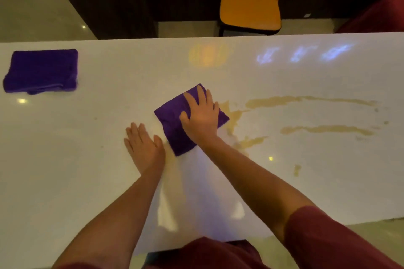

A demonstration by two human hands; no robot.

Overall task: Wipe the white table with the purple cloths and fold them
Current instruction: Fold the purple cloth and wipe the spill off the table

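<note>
Purple folded cloth (175,124) flat on white worktop (284,76), right hand (200,113) pressed on top, fingers spread, palm down, not gripping. Left hand (143,146) open and flat on bare worktop just left of it. Tan spill streaks (306,100) smeared out to right of right hand. Second purple cloth (41,71), folded, well off to left. Orange chair (251,0) beyond far edge.

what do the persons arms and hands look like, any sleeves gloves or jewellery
Both hands are bare: no gloves, and no rings, watch or bracelet can be seen on the left hand or the right hand. The forearms are uncovered too. A dark red short sleeve covers the right upper arm, in the same colour as the clothing at the bottom edge. The left arm's sleeve barely shows.
</note>
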